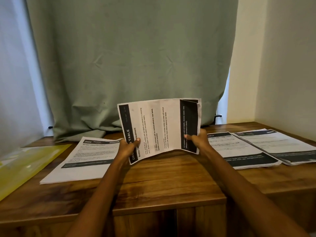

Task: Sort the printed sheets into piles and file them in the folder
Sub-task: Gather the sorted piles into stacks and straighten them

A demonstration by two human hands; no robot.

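Holding a small stack of white printed sheets (159, 127) above the brown wooden bench (171, 177), left hand (129, 147) and right hand (199, 140) pinch its lower edge. Best read the header, then match a pile: one pile (85, 159) left, two piles (239, 149) right. Yellow plastic folder (25, 165) waits far left; nothing blocks.

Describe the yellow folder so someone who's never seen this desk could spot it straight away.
Start at the wooden desk in front of the green curtain. Follow it to its far left edge, past the paper pile headed 2652. The folder lies flat there, the only translucent yellow thing among black-and-white sheets.
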